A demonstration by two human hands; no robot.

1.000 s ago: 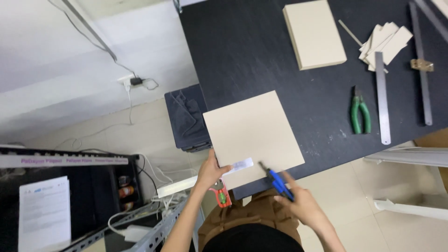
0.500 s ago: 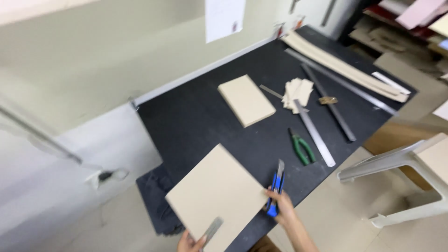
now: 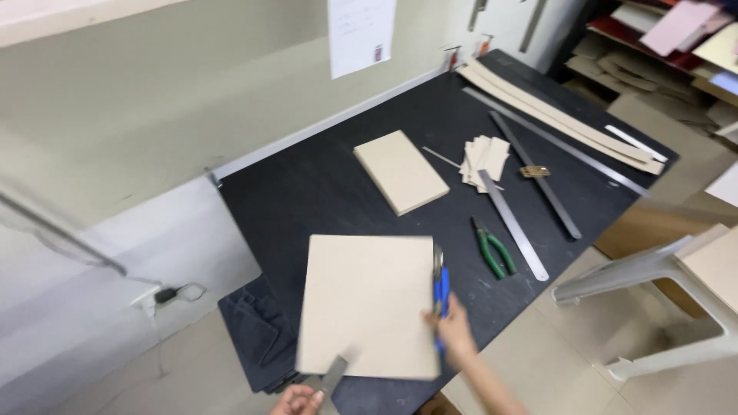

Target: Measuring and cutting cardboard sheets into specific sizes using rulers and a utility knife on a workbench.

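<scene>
A large tan cardboard sheet (image 3: pixel 369 303) lies on the black worktable (image 3: pixel 307 192) near its front edge. My right hand (image 3: pixel 452 334) grips a blue utility knife (image 3: pixel 440 288) that lies along the sheet's right edge. My left hand (image 3: pixel 296 400), at the bottom of the view, pinches a short metal ruler (image 3: pixel 332 373) at the sheet's near edge.
A smaller stack of tan boards (image 3: pixel 401 170), a fan of card strips (image 3: pixel 484 157), green-handled pliers (image 3: pixel 492 247), long steel rulers (image 3: pixel 513 223) and long cardboard strips (image 3: pixel 561 115) lie farther back. A dark cloth (image 3: pixel 257 330) hangs off the table's left corner. A white stool (image 3: pixel 653 269) stands at the right.
The view has swung up and turned, bringing the whole table in. The sheet now lies flat and squarer to me; my right hand still holds the knife at its edge.
</scene>
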